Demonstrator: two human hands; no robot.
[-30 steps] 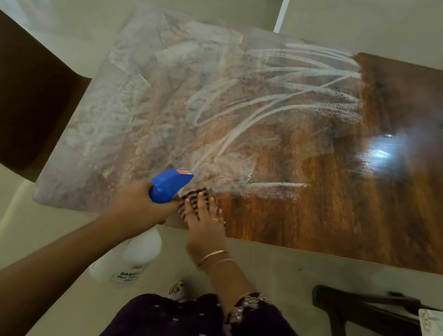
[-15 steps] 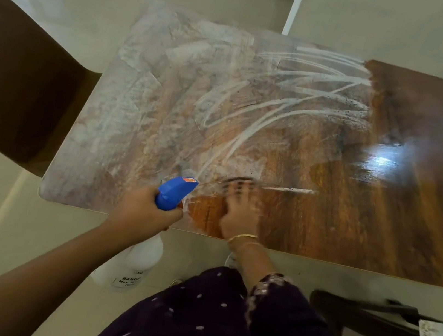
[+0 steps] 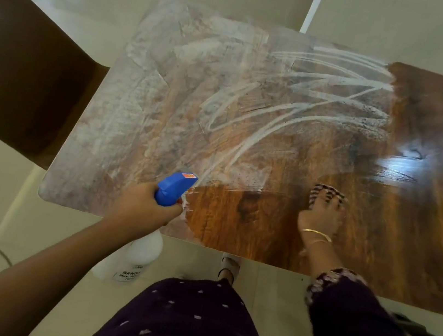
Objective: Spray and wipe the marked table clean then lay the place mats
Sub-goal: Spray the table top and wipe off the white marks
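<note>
Table [image 3: 278, 124] white-smeared | left hand [image 3: 145, 208] grips spray bottle [image 3: 175, 188] | right hand [image 3: 321, 214] presses cloth [image 3: 323, 189] (fingers flat)

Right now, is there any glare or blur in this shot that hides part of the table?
Head view: a glare patch on the table, right of centre, washes out the wood grain; head view: the right hand and the cloth it presses are smeared by motion; head view: the wide lens bows the table's edges, while the spray bottle in the left hand looks sharp.
</note>
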